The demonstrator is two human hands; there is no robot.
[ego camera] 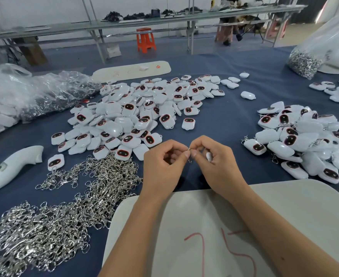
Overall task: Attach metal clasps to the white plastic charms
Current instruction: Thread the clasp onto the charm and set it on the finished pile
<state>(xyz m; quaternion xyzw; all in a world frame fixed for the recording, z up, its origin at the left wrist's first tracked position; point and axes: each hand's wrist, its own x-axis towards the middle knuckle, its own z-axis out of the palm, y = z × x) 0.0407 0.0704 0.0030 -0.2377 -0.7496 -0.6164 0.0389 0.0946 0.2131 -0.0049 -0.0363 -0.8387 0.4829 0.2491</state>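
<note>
White board (284,226) at 6 o'clock, both hands working just past its far edge.
Left hand (162,162) and right hand (214,156) meet fingertip to fingertip, both pinching one metal clasp (189,150); right palm also tucks a white charm (209,156), likely kept close for hooking on. Loose clasps (54,216) at 8 o'clock, bare charms (136,114) at 11, finished pile (300,142) at 2: probably feed left, output right.

Bright, even overhead light, soft shadows; wide-angle bending toward edges.
</note>
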